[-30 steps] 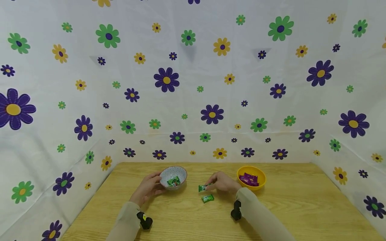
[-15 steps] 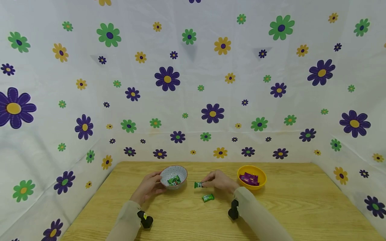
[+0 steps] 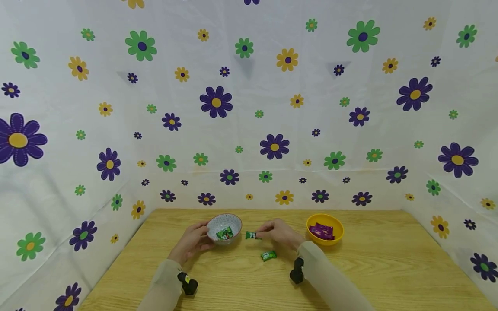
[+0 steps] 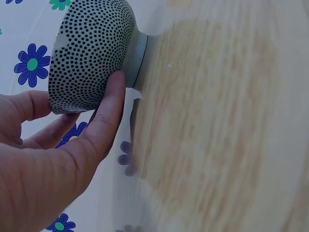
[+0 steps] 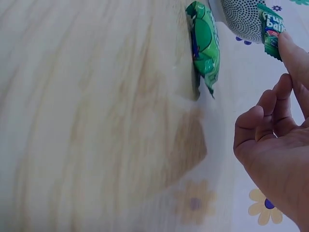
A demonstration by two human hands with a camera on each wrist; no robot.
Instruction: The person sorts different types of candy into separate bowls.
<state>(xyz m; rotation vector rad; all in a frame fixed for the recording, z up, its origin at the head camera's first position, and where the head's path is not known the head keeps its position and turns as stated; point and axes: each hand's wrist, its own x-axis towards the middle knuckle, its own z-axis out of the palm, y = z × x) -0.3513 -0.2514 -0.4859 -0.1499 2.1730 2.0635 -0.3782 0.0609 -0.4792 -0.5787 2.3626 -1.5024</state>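
My left hand [image 3: 192,242] grips the side of a small patterned bowl [image 3: 221,221] with a red rim. In the left wrist view, the thumb and fingers span the dotted outer wall of the bowl [image 4: 91,55] from rim to foot. Several green-wrapped candies [image 3: 225,233] lie inside it. Just to the right of the bowl, my right hand [image 3: 282,233] pinches one green-wrapped candy [image 5: 272,30] at its end, the other fingers curled beneath. A second green-wrapped candy [image 3: 268,255] lies on the table below the right hand.
To the right stands a yellow bowl [image 3: 326,243] holding several purple-wrapped candies [image 3: 322,231]. The wooden table [image 3: 241,285] ends at a white flower-printed cloth [image 3: 249,108] behind and at both sides.
My right hand has lifted the green candy from its spot on the table and carried it left, close to the patterned bowl. The left hand keeps its place on the bowl.
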